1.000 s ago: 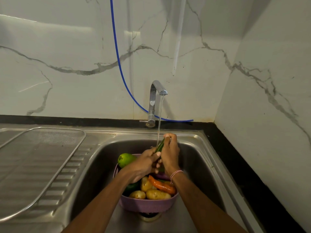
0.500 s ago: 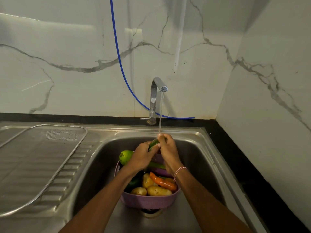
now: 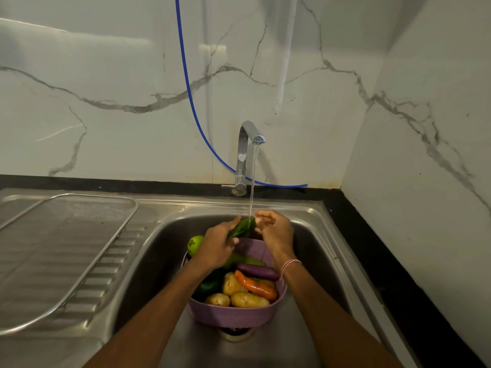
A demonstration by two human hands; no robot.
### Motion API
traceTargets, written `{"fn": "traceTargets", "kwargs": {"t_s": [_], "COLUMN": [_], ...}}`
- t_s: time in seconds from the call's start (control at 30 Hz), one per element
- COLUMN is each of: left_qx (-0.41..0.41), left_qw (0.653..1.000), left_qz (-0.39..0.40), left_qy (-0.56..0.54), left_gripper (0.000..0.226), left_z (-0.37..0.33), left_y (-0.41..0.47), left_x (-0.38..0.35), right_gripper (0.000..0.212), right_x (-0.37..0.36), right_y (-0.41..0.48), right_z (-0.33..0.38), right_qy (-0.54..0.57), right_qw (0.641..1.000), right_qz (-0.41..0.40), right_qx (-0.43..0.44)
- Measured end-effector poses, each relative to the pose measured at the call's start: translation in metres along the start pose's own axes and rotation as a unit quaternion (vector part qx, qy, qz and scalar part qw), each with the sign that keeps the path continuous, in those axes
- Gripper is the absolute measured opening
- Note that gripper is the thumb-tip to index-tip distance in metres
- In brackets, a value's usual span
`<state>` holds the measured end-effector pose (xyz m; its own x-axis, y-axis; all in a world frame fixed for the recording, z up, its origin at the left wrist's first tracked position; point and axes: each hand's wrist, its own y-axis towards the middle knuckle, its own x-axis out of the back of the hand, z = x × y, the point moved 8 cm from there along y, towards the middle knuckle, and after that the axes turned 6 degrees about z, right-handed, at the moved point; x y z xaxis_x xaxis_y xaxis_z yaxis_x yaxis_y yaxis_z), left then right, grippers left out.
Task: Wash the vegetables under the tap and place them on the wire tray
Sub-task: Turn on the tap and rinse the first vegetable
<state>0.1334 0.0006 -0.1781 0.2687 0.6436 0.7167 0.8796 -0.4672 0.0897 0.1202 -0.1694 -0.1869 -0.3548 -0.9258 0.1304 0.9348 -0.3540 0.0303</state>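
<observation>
A dark green vegetable [image 3: 243, 228] sits under the running stream from the steel tap [image 3: 245, 152]. My left hand [image 3: 219, 247] grips its lower end. My right hand [image 3: 275, 231] curls round its upper end, fingers bent beside the water. Below them a purple basket [image 3: 233, 316] stands in the sink [image 3: 316, 235], over the drain. It holds potatoes [image 3: 248, 300], a carrot [image 3: 256, 286], a purple aubergine [image 3: 257, 270], a round green fruit [image 3: 195, 244] and other green vegetables. The wire tray [image 3: 66, 251] lies on the draining board at the left with nothing on it.
A blue hose [image 3: 186, 75] hangs down the marble wall and runs behind the tap. A black counter strip [image 3: 385, 261] borders the sink on the right, against the side wall.
The green vegetable has turned from upright to lying more level under the stream. My hands have shifted along it, rubbing it. The view has tilted slightly.
</observation>
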Motion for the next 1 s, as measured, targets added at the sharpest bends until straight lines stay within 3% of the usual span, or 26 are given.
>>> {"fn": "traceTargets", "kwargs": {"t_s": [0.13,0.3,0.43,0.53,0.67,0.87,1.0], "left_qx": [0.001,-0.003,0.047,0.090,0.089,0.127,0.178], "left_qw": [0.996,0.989,0.987,0.986,0.987,0.972,0.958], "left_qz": [-0.084,-0.136,-0.132,-0.134,-0.121,-0.194,-0.218], "left_qy": [0.014,0.050,0.076,0.038,-0.052,0.027,0.058], "left_gripper": [0.058,0.046,0.026,0.041,0.025,0.054,0.051], "left_z": [-0.001,-0.018,-0.015,-0.011,-0.015,-0.012,0.020], "left_y": [-0.013,-0.033,-0.048,-0.057,-0.070,-0.124,-0.171], "left_x": [0.027,0.053,0.063,0.067,0.080,0.170,0.224], "right_gripper": [0.024,0.015,0.006,0.011,0.019,0.022,0.022], "right_x": [0.008,0.004,-0.004,-0.013,-0.040,-0.048,-0.076], "right_y": [-0.008,-0.021,-0.041,-0.051,-0.061,-0.068,-0.078], "right_z": [0.003,0.024,0.046,0.056,0.062,0.068,0.077], "right_qy": [-0.024,-0.215,-0.256,-0.220,-0.250,-0.282,-0.273], "right_qw": [0.999,0.967,0.934,0.935,0.908,0.878,0.885], "right_qz": [0.022,0.016,-0.009,0.009,0.103,0.094,0.128], "right_qx": [0.011,0.134,0.249,0.277,0.321,0.375,0.354]}}
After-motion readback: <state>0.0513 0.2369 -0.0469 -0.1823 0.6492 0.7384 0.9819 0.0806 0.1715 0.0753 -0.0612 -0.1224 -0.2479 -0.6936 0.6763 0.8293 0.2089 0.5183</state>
